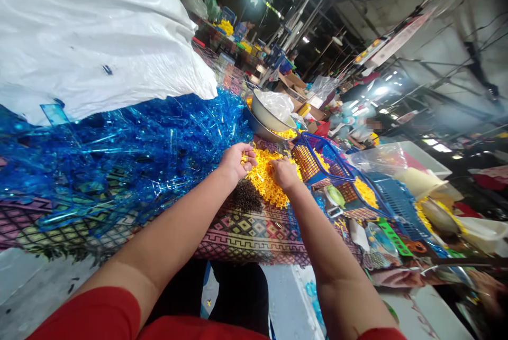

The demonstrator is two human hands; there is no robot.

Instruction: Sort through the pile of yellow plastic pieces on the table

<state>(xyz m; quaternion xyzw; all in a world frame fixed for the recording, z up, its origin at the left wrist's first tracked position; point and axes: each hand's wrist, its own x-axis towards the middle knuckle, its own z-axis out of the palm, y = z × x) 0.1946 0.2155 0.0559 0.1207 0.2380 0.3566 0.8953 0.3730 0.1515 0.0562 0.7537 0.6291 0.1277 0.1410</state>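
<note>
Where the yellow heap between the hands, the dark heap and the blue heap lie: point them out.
Yellow heap [264, 180]: head view, on the middle of its top.
Dark heap [246, 197]: head view, on its middle.
Blue heap [154, 141]: head view, on the middle of its visible spread.

I count two grips, my left grip [240, 162] and right grip [286, 173]; one heap of yellow pieces [266, 184] and one of dark bits [246, 197], both past numbering; countless blue plastic parts [170, 144]; two stacked bowls [262, 111]; two mesh baskets [307, 163] beside the yellow; one white sheet [99, 38].
</note>
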